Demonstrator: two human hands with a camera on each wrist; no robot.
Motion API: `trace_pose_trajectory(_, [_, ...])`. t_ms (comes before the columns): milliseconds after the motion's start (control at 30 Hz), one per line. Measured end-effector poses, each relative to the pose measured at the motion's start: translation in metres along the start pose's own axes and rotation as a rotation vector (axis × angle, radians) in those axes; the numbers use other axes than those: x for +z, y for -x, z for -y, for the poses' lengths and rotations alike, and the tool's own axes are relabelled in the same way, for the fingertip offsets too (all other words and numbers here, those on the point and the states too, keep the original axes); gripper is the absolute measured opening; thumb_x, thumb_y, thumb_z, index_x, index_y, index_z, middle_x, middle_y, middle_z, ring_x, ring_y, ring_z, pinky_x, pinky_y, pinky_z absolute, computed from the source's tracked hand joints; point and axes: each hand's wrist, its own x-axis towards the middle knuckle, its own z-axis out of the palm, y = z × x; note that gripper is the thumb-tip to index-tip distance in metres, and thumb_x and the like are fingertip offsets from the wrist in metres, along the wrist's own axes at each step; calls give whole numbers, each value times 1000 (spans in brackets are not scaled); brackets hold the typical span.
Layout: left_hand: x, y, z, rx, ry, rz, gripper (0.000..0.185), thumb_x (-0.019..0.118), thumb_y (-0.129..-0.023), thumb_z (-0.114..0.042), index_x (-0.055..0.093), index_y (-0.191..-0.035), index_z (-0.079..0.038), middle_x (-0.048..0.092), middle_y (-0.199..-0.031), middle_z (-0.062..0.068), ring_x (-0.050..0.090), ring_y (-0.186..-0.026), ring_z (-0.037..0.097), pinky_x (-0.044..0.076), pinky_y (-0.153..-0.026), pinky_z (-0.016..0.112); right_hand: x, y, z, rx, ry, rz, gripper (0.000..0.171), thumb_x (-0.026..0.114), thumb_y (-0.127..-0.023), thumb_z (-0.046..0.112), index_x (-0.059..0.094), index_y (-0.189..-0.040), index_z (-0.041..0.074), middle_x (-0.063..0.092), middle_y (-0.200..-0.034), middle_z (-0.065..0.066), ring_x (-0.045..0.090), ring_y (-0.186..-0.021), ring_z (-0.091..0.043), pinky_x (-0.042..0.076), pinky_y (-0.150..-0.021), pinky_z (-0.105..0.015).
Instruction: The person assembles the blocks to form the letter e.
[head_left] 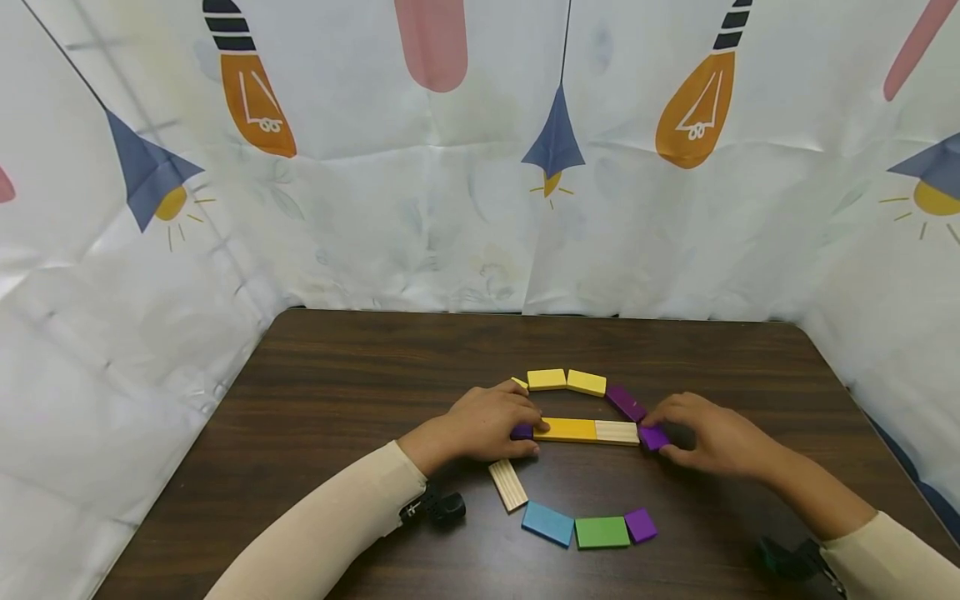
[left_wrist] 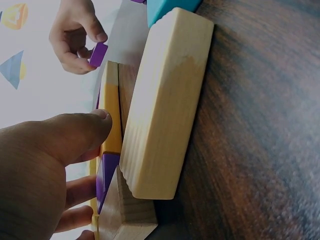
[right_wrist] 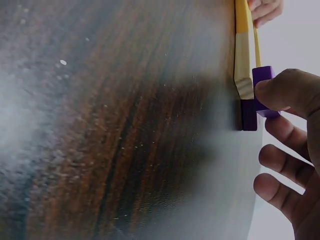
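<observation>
The left hand (head_left: 487, 421) is lying palm down, fingers curled and pointing toward three o'clock. The right hand (head_left: 712, 437) is reaching toward nine o'clock, thumb and fingertips pinching. Both forearms are resting low.

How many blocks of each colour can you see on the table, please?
Yellow blocks: 4, one partly under the left hand
Purple blocks: 4
Plain wood blocks: 3, one seen only from the left wrist
Blue block: 1
Green block: 1
Total: 13 visible
</observation>
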Motion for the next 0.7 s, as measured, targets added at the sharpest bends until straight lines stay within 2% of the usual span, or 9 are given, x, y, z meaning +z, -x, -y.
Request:
trace_pose_trajectory(267, [0,0,0,0,-1,1,36,53,-88,-57,63,-119,-39,55,-119,-22,39,-122,11,48,-69,32,0,7,6,-34,-37,11,40,77,-77,26,63,-115,28,57,-113,14,51,-105,-6,50,-77,-33])
trace_pose_trajectory(700, [-1,0,0,-4,-1,1,36,53,-88,-57,63,-118,-39,55,-119,-22,39,-122,11,48,-69,32,5,16,14,-35,-48,51,40,76,-78,27,62,-116,32,54,-113,17,50,-104,-3,49,-79,-32])
